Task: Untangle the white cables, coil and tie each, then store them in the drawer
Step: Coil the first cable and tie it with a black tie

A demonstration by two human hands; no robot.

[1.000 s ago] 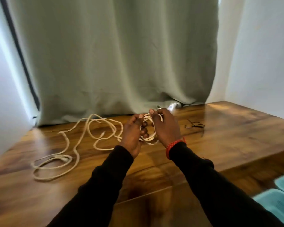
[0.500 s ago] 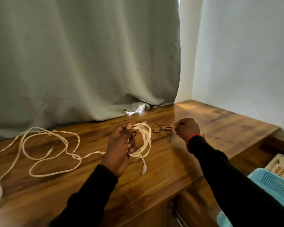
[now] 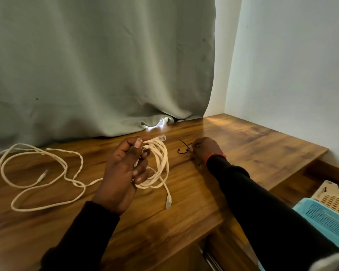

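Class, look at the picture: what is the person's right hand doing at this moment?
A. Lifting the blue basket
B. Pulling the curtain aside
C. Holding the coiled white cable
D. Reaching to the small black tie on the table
D: the right hand is at the black tie lying on the wooden table, while the left hand holds the coiled white cable.
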